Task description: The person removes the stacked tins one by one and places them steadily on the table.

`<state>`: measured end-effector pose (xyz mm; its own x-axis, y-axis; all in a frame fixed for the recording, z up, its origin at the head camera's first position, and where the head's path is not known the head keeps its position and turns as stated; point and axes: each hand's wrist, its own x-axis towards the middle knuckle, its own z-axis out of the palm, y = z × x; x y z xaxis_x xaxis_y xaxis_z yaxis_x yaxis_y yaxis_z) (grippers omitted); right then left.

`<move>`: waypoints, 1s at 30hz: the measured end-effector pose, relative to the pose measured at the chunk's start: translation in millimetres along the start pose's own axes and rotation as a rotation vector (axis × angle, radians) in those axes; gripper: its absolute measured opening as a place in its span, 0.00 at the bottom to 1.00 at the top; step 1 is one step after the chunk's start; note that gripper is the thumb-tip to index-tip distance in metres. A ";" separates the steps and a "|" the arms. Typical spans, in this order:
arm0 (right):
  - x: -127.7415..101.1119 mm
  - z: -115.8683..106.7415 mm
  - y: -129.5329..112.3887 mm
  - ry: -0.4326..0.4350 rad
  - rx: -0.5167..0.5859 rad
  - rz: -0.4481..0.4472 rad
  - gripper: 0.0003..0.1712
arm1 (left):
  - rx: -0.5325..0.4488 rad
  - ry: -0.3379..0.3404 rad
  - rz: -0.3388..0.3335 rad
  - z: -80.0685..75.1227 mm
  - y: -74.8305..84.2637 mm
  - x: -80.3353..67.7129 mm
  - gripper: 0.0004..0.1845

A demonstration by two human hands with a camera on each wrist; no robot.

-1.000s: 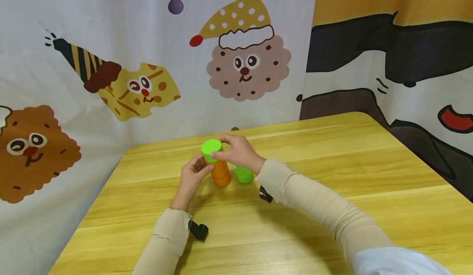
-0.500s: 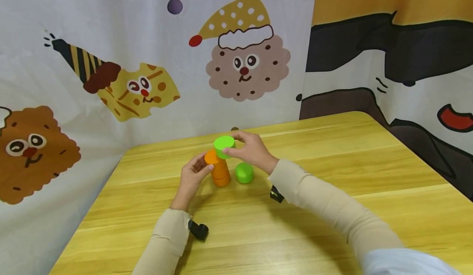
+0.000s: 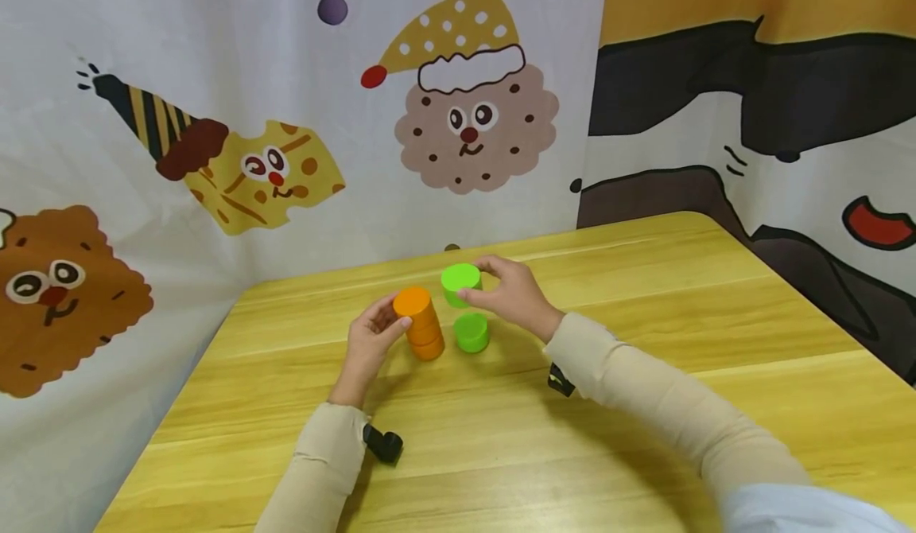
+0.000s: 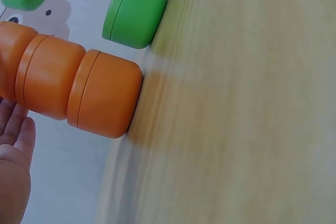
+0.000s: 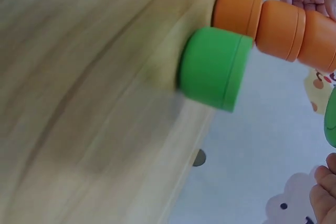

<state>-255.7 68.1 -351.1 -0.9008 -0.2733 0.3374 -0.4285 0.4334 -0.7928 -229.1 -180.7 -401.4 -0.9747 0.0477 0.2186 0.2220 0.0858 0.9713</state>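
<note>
A stack of three orange cups (image 3: 421, 324) stands upside down on the wooden table (image 3: 665, 334). My left hand (image 3: 374, 334) holds its upper part, thumb on the near side. In the left wrist view the orange stack (image 4: 79, 87) fills the left, with my fingers (image 4: 13, 140) beside its top. A green cup (image 3: 471, 332) sits upside down just right of the stack, seen close as the green cup (image 5: 215, 66) in the right wrist view. My right hand (image 3: 504, 293) pinches a second green cup (image 3: 460, 281) in the air, above and slightly behind the one on the table.
Cartoon-printed curtains (image 3: 215, 143) hang close behind and to the left of the table; a darker curtain (image 3: 751, 119) stands at the right. Black wrist-camera mounts (image 3: 382, 444) sit under both sleeves. Bare wood stretches to the right and towards me.
My right hand lifted the green cup off the top of the orange stack and carried it right, over the other green cup. The left hand stayed on the stack.
</note>
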 end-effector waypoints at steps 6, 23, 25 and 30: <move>-8.5 -8.2 14.2 0.041 -0.021 0.002 0.22 | -0.003 -0.007 0.013 -0.7 -0.5 0.9 0.24; -29.0 -16.3 46.6 0.067 0.011 0.103 0.23 | 0.004 0.008 0.020 0.4 -1.3 0.2 0.24; -29.5 -17.4 48.7 0.062 0.010 0.109 0.24 | 0.001 0.007 0.021 0.3 -1.9 0.4 0.24; -30.0 -19.9 55.7 0.033 -0.003 0.124 0.24 | -0.003 0.007 0.023 -0.2 -3.9 0.9 0.24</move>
<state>-254.0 117.5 -395.2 -0.9487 -0.1891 0.2536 -0.3139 0.4646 -0.8280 -230.8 -181.2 -405.0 -0.9696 0.0421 0.2412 0.2439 0.0814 0.9664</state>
